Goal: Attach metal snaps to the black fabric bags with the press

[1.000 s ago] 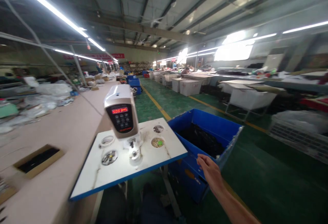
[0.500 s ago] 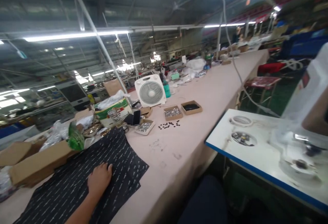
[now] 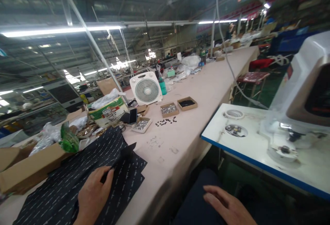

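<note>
Dark fabric with white dashes (image 3: pixel 69 173) lies on the pinkish table (image 3: pixel 185 128) at the lower left. My left hand (image 3: pixel 95 189) pinches a piece of this fabric between thumb and fingers, and a dark flap rises just beyond the fingertips. Above my dark-clothed leg (image 3: pixel 196 197), at the bottom, my right hand (image 3: pixel 227 204) has its fingers extended, with nothing seen in it. Small black pieces (image 3: pixel 165 122) are scattered on the table, near a box of silvery parts (image 3: pixel 169 109) and a box of black pieces (image 3: pixel 187 103).
A white machine (image 3: pixel 291 122) stands on a blue-edged white worktop (image 3: pixel 219 139) at the right. A white fan (image 3: pixel 146 89), a phone (image 3: pixel 133 116), a tray of metal parts (image 3: pixel 141 124) and an open carton (image 3: pixel 36 166) are on the long table.
My left hand has gone from lying flat on the fabric to pinching it, lifting a flap. My right hand has come into view at the bottom. The view has shifted slightly right.
</note>
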The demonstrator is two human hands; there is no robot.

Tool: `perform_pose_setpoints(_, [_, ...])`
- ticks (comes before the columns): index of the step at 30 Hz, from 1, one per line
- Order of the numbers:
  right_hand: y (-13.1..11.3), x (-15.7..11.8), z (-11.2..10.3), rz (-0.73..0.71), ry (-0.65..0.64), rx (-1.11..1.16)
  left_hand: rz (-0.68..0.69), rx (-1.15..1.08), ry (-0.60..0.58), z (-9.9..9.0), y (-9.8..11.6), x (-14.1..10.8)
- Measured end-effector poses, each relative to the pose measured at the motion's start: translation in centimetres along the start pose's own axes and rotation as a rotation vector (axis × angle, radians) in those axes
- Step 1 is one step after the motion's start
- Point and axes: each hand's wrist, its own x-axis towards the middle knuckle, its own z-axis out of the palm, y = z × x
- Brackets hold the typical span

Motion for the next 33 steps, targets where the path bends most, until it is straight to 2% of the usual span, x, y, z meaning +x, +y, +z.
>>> perform_pose_setpoints(2, [-4.5,1.0,2.7,-0.114,-0.146,0.144,0.176,-0.121,0.036,-0.1,2.8,-2.2])
perform_pose_setpoints(4, [-7.6,1.9,5.4,-0.198,-0.277,0.276,0.347,-0.203,0.010,0.5,5.8,-4.7])
perform_pose_setpoints(6, [-9.3,2.6,7.4,-0.211,-0.383,0.382,0.560,-0.292,-0.047,1.4,8.8,-7.1])
perform_pose_setpoints(9, [-9.5,3.1,8.3,-0.160,-0.335,0.448,0.759,-0.383,-0.146,2.4,12.6,-9.3])
perform_pose_setpoints(11, [-9.0,3.1,7.2,-0.151,-0.279,0.453,0.811,-0.423,-0.178,2.2,14.1,-9.2])
perform_pose_setpoints(13, [-8.4,2.9,5.0,-0.165,-0.300,0.456,0.801,-0.414,-0.179,1.5,14.8,-7.4])
perform_pose_setpoints(17, [-8.0,1.6,-0.7,-0.179,-0.338,0.351,0.654,-0.326,-0.136,0.9,14.9,-0.7])
perform_pose_setpoints(18, [-8.1,1.2,-2.0,-0.179,-0.327,0.321,0.634,-0.314,-0.174,1.0,15.0,0.9])
perform_pose_setpoints(19, [-8.1,0.7,-3.2,-0.181,-0.301,0.300,0.622,-0.311,-0.285,1.2,15.3,2.3])
perform_pose_setpoints(21, [-8.1,-0.1,-5.2,-0.185,-0.198,0.265,0.607,-0.349,-0.649,1.8,16.0,3.9])
perform_pose_setpoints(23, [-8.1,-0.8,-6.8,-0.187,-0.046,0.194,0.622,-0.411,-0.995,2.3,17.0,4.3])
perform_pose_setpoints(24, [-8.1,-1.0,-7.4,-0.185,0.030,0.149,0.637,-0.441,-1.090,2.4,17.6,4.3])
perform_pose_setpoints(25, [-8.0,-1.3,-7.8,-0.182,0.102,0.116,0.652,-0.469,-1.119,2.6,18.2,4.3])
perform_pose_setpoints(26, [-8.0,-1.5,-8.1,-0.182,0.172,0.103,0.656,-0.493,-1.092,2.7,18.8,4.3])
perform_pose_setpoints(28, [-7.8,-2.1,-8.0,-0.187,0.293,0.151,0.625,-0.537,-0.964,2.7,20.2,4.6])
perform_pose_setpoints(30, [-7.2,-2.9,-7.1,-0.189,0.346,0.297,0.585,-0.571,-0.855,2.5,21.6,5.2])
perform_pose_setpoints(31, [-6.7,-3.4,-6.4,-0.178,0.314,0.376,0.573,-0.581,-0.813,2.3,22.2,5.6])
perform_pose_setpoints(33, [-5.3,-4.5,-4.9,-0.137,0.172,0.461,0.569,-0.586,-0.759,1.8,23.2,6.2])
